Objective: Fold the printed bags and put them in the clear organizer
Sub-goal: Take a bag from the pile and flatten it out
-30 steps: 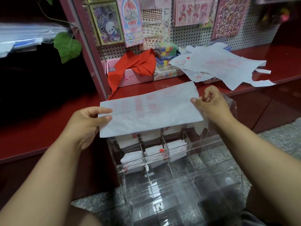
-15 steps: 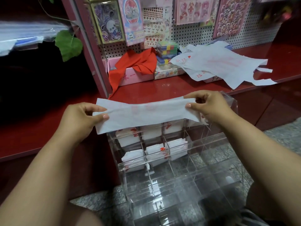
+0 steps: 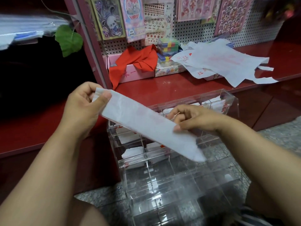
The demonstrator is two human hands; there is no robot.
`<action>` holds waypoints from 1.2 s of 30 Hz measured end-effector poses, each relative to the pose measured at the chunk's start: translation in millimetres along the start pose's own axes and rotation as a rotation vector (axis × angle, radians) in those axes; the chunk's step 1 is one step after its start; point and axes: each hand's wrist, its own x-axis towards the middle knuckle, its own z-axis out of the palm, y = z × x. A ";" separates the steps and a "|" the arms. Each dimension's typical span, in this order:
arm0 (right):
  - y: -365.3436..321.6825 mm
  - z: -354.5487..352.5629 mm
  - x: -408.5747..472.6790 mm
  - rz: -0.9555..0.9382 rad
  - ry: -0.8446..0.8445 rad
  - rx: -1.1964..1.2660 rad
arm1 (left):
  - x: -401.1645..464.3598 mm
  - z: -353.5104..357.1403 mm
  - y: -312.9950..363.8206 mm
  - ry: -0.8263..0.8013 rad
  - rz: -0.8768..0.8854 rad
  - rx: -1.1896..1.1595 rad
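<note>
Left hand (image 3: pixel 83 108) and right hand (image 3: pixel 193 119) pinch a half-folded bag (image 3: pixel 146 126); organizer (image 3: pixel 231 101) part filled; loose bags (image 3: pixel 218 62) remain on counter (image 3: pixel 162 88).

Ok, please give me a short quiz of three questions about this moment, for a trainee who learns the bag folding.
1. True or false: the left hand and the right hand both hold the folded bag strip.
2. Where do the unfolded printed bags lie?
A. inside the clear organizer
B. on the red shelf, beside the coloured boxes
C. on the floor
3. Fill in: the red cloth hangs out of a ___ box.

Key: 1 true; 2 B; 3 pink.
</note>
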 end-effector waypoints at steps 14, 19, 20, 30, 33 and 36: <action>-4.4 52.0 15.1 -0.144 0.396 0.252 | -32.0 59.7 -8.3 -0.351 -0.627 -0.405; -8.4 58.2 13.3 -0.188 0.459 0.295 | -42.7 74.6 -6.8 -0.234 -0.446 -0.204; -10.6 58.9 11.8 -0.211 0.475 0.290 | -43.5 74.3 -3.7 -0.220 -0.414 -0.194; -38.8 54.0 -8.0 -0.472 0.572 0.214 | -48.6 71.8 19.0 0.062 0.082 0.103; -44.1 52.0 -11.2 -0.501 0.578 0.206 | -42.8 67.8 20.5 0.019 0.169 0.143; -45.5 50.1 -12.4 -0.491 0.590 0.226 | -42.4 69.1 23.4 -0.048 0.101 -0.044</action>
